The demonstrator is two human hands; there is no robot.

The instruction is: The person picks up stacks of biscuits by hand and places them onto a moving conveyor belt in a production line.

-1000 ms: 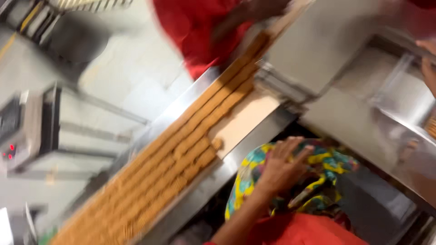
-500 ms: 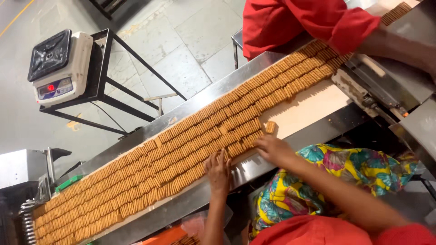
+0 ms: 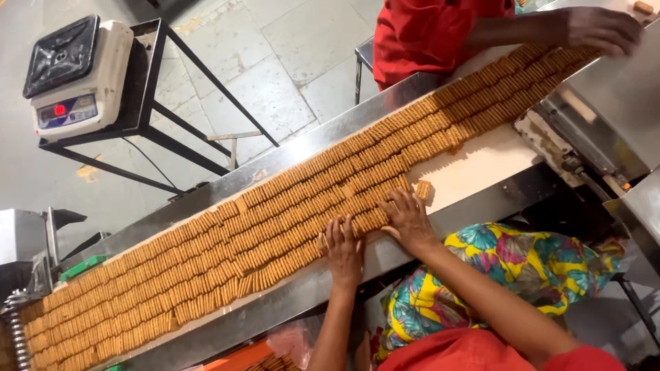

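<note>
Golden biscuits fill the belt; left hand and right hand press flat, fingers spread, nothing lifted yet.

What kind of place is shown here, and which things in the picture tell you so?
Most likely a biscuit factory packing line. Long rows of biscuits lie on a steel-edged conveyor, the left hand and right hand rest on them, and a weighing scale stands on a metal stand nearby.

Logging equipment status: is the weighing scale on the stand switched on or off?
On. The scale on the black stand shows a red glow in its front display; what the display shows is too small to tell.
</note>
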